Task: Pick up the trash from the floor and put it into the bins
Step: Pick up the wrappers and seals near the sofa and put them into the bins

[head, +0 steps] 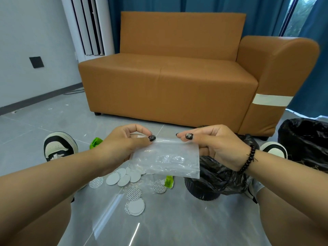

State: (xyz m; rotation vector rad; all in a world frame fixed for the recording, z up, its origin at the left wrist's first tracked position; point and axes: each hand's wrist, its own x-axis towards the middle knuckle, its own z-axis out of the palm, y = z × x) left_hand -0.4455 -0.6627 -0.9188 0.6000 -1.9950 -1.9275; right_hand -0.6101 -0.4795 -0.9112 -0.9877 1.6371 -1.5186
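Observation:
A clear plastic zip bag hangs in front of me, held by its top edge. My left hand pinches the bag's left top corner. At the right top corner my right hand pinches it too. Below the bag, several white and patterned round discs lie scattered on the grey floor, with a green scrap among them and another green piece behind my left wrist. A second clear bag lies flat on the floor. One bin with a black liner stands under my right hand.
A second black-lined bin stands at the far right. An orange sofa fills the space ahead. My two shoes flank the trash. Small white scraps lie near the left wall.

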